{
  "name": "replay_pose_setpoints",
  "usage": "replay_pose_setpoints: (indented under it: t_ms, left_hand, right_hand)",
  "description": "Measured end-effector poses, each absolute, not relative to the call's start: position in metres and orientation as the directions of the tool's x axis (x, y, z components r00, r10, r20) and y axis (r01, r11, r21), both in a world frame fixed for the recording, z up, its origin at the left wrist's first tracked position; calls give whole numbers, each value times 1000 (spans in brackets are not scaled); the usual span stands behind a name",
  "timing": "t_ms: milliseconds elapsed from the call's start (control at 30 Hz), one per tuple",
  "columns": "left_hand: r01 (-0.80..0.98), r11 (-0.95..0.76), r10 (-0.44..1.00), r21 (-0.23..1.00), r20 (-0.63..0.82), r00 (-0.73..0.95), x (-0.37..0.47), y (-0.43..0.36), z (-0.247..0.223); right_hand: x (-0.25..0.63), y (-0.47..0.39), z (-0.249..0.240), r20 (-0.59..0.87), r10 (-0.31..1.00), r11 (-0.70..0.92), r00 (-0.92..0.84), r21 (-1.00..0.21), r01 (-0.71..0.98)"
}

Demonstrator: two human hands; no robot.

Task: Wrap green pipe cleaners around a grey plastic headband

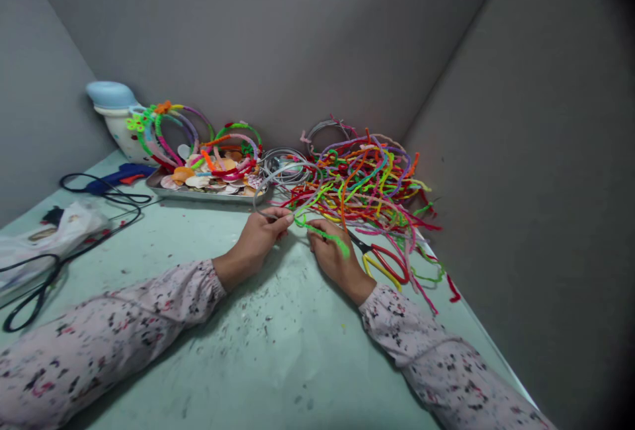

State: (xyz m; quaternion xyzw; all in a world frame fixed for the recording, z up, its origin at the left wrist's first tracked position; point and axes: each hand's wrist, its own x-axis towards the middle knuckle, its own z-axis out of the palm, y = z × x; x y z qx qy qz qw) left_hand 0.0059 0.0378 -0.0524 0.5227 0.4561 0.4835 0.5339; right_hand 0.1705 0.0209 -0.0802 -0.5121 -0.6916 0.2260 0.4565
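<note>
My left hand (258,238) pinches a thin grey wire hoop (256,193) between thumb and fingers. A bright green pipe cleaner (330,238) meets the wire at my left fingertips and runs across to my right hand (335,255). The right fingers are closed round that pipe cleaner, and its loose end lies over the back of the hand. Where the green strand joins the wire is too small to make out. Just right of my right hand lie scissors (384,264) with one red and one yellow handle loop.
Behind my hands is a heap of coloured pipe cleaners (372,178). A metal tray (208,196) holds fabric discs and wrapped hoops. At left are a blue-lidded container (124,126), a blue tool (116,177), a black cord (64,261) and a plastic bag (74,225). Walls enclose the table (248,364).
</note>
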Motion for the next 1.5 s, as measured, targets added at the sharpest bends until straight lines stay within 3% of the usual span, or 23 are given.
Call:
replay_pose_setpoints:
  t_ms: [167,300,667,1333,1500]
  left_hand:
    - [-12,11,985,1000,-9,169,8,36,-54]
    - [31,-7,982,999,2,186,9,34,-54]
    - [119,-78,940,990,33,339,5,33,-61]
    - [202,-60,948,978,-7,317,11,37,-64]
    - [171,-67,943,983,7,332,9,39,-69]
  right_hand:
    - [169,19,-73,228,972,210,50,-949,237]
    - [167,16,-64,254,967,250,17,-959,131]
    - [169,20,-69,291,955,275,62,-943,189]
    - [165,24,-79,211,972,204,104,-976,74]
    - [165,23,-77,258,963,252,76,-964,85]
